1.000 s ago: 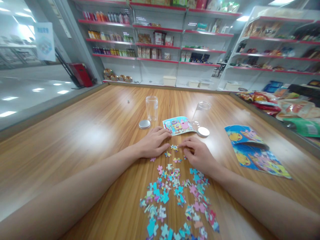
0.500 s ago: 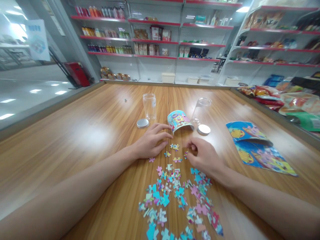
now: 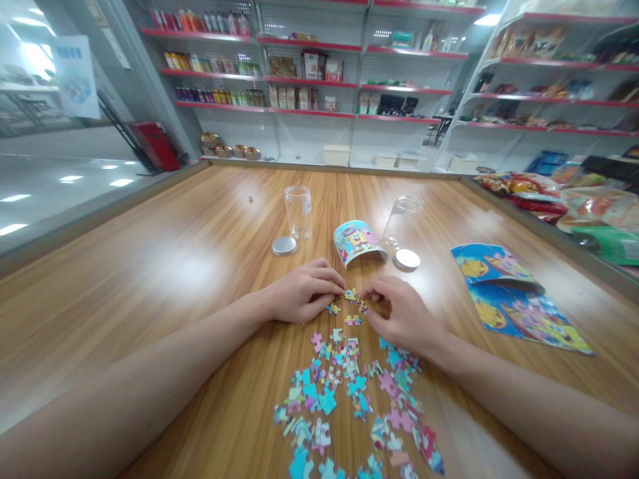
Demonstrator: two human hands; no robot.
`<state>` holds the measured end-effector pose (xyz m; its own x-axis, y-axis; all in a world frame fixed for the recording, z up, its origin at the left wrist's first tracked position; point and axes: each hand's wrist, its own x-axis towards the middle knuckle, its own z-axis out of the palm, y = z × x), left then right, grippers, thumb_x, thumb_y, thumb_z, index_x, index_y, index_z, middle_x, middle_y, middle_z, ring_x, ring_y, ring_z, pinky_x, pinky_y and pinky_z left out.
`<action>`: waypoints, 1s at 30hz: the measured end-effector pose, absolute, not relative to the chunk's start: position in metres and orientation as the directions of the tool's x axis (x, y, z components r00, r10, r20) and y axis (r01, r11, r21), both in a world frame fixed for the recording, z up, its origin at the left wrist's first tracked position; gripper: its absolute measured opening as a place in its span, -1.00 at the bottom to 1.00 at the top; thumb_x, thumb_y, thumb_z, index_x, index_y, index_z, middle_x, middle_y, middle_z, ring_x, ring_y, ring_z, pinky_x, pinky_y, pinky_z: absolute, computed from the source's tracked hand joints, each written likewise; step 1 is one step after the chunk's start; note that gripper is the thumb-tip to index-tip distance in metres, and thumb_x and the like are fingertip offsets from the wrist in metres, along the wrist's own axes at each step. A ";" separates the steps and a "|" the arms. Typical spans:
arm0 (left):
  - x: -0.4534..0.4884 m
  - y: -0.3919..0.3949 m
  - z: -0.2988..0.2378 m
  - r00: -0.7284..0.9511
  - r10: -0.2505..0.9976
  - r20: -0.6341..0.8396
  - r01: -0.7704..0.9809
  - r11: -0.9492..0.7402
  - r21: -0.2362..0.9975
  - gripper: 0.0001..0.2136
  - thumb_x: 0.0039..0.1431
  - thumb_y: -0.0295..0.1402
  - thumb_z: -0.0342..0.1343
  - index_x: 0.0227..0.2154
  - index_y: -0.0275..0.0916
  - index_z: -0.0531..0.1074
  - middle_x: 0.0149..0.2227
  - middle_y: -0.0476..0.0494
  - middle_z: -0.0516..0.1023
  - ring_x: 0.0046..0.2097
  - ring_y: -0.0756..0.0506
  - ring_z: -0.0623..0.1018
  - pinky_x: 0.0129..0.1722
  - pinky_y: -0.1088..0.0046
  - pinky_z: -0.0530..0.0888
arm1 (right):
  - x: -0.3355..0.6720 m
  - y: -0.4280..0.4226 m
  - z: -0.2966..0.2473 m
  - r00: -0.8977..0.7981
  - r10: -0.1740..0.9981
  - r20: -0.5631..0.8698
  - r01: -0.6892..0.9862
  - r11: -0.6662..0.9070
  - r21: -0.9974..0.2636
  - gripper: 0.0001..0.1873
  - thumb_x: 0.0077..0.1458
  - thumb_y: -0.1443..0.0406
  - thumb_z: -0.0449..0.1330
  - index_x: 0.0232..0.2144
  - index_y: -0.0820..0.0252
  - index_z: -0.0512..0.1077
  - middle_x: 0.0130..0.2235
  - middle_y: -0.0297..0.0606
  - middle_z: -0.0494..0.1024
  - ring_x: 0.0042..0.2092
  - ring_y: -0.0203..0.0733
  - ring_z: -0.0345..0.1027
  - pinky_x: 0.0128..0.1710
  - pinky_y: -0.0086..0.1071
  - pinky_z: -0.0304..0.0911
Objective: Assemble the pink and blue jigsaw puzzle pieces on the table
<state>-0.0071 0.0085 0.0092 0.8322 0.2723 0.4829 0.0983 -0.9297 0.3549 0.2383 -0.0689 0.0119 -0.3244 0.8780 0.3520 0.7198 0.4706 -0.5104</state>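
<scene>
While our left hand [image 3: 304,297] pinches the joined cluster [image 3: 351,294] on the table [image 3: 174,266], our right hand [image 3: 399,314], pinching a loose piece [image 3: 361,305], abuts the cluster's right side.

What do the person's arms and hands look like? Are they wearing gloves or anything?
No gloves. The left arm and right arm are bare right up to the picture's edge, with no sleeves showing. The left hand and right hand are bare too. I can see no rings, watch, bracelet or markings on either one.
</scene>
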 end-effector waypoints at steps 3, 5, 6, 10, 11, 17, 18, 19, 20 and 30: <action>-0.007 0.010 0.007 0.828 0.262 0.496 0.087 -0.934 0.347 -0.73 0.25 -0.51 0.04 -0.04 -0.27 0.53 -0.06 -0.26 0.57 -0.06 -0.17 0.48 -0.02 0.18 0.47 | 0.238 -0.068 0.012 -0.322 0.884 0.340 0.722 0.461 -0.515 -0.81 -0.04 0.44 0.24 -0.30 0.19 0.50 -0.33 -0.26 0.45 -0.27 -0.14 0.33 -0.24 -0.28 0.24; -0.008 0.010 0.007 0.831 0.265 0.490 0.094 -0.934 0.346 -0.73 0.25 -0.51 0.05 -0.04 -0.27 0.53 -0.06 -0.26 0.57 -0.06 -0.16 0.48 -0.02 0.18 0.46 | 0.238 -0.067 0.012 -0.324 0.885 0.334 0.721 0.460 -0.518 -0.81 -0.04 0.44 0.25 -0.30 0.18 0.49 -0.33 -0.26 0.46 -0.27 -0.15 0.33 -0.24 -0.28 0.24; -0.008 0.010 0.007 0.832 0.267 0.487 0.098 -0.934 0.344 -0.73 0.25 -0.51 0.05 -0.05 -0.27 0.54 -0.06 -0.26 0.57 -0.06 -0.16 0.48 -0.02 0.18 0.46 | 0.239 -0.067 0.012 -0.327 0.885 0.332 0.720 0.461 -0.519 -0.81 -0.04 0.45 0.25 -0.30 0.18 0.48 -0.33 -0.26 0.46 -0.26 -0.15 0.33 -0.23 -0.28 0.24; -0.007 0.009 0.008 0.830 0.270 0.488 0.101 -0.934 0.344 -0.74 0.25 -0.50 0.05 -0.06 -0.28 0.55 -0.07 -0.27 0.56 -0.06 -0.16 0.49 -0.02 0.18 0.46 | 0.239 -0.066 0.011 -0.329 0.884 0.333 0.713 0.464 -0.526 -0.80 -0.06 0.45 0.26 -0.31 0.18 0.47 -0.32 -0.27 0.47 -0.26 -0.15 0.34 -0.23 -0.27 0.24; -0.007 0.009 0.008 0.830 0.270 0.488 0.102 -0.933 0.344 -0.74 0.25 -0.50 0.05 -0.06 -0.28 0.55 -0.07 -0.27 0.56 -0.07 -0.16 0.49 -0.02 0.18 0.46 | 0.239 -0.066 0.011 -0.326 0.884 0.335 0.711 0.463 -0.529 -0.80 -0.06 0.45 0.26 -0.31 0.18 0.46 -0.32 -0.27 0.47 -0.26 -0.15 0.34 -0.23 -0.27 0.24; -0.008 0.009 0.008 0.839 0.275 0.470 0.112 -0.932 0.344 -0.74 0.25 -0.48 0.06 -0.06 -0.28 0.55 -0.06 -0.27 0.55 -0.06 -0.17 0.49 -0.01 0.18 0.45 | 0.238 -0.066 0.010 -0.328 0.883 0.335 0.706 0.465 -0.534 -0.84 -0.03 0.44 0.28 -0.33 0.18 0.45 -0.32 -0.28 0.48 -0.26 -0.16 0.34 -0.22 -0.28 0.23; -0.008 0.008 0.009 0.842 0.273 0.465 0.113 -0.933 0.342 -0.74 0.25 -0.48 0.06 -0.05 -0.28 0.55 -0.06 -0.27 0.54 -0.05 -0.17 0.49 0.00 0.17 0.44 | 0.238 -0.066 0.010 -0.334 0.881 0.335 0.704 0.470 -0.532 -0.85 -0.02 0.44 0.27 -0.35 0.17 0.45 -0.32 -0.28 0.48 -0.25 -0.16 0.34 -0.22 -0.28 0.23; -0.008 0.008 0.009 0.845 0.272 0.460 0.115 -0.933 0.340 -0.74 0.25 -0.47 0.06 -0.05 -0.28 0.55 -0.05 -0.27 0.54 -0.04 -0.17 0.48 0.01 0.17 0.44 | 0.238 -0.066 0.010 -0.338 0.879 0.337 0.703 0.473 -0.531 -0.87 -0.02 0.44 0.27 -0.36 0.17 0.44 -0.32 -0.28 0.48 -0.25 -0.16 0.34 -0.22 -0.28 0.23; -0.009 0.008 0.009 0.848 0.272 0.456 0.117 -0.934 0.338 -0.73 0.25 -0.47 0.07 -0.04 -0.28 0.54 -0.05 -0.27 0.54 -0.03 -0.18 0.48 0.02 0.16 0.44 | 0.238 -0.066 0.010 -0.339 0.878 0.337 0.703 0.475 -0.530 -0.88 -0.01 0.44 0.26 -0.36 0.17 0.44 -0.33 -0.28 0.48 -0.25 -0.16 0.34 -0.22 -0.28 0.23; -0.007 0.009 0.008 0.836 0.273 0.475 0.097 -0.927 0.362 -0.73 0.22 -0.50 0.07 -0.06 -0.29 0.55 -0.06 -0.27 0.56 -0.04 -0.17 0.50 0.01 0.18 0.45 | 0.237 -0.066 0.010 -0.322 0.883 0.342 0.722 0.463 -0.514 -0.80 -0.02 0.42 0.28 -0.27 0.19 0.48 -0.33 -0.29 0.44 -0.26 -0.16 0.33 -0.23 -0.28 0.21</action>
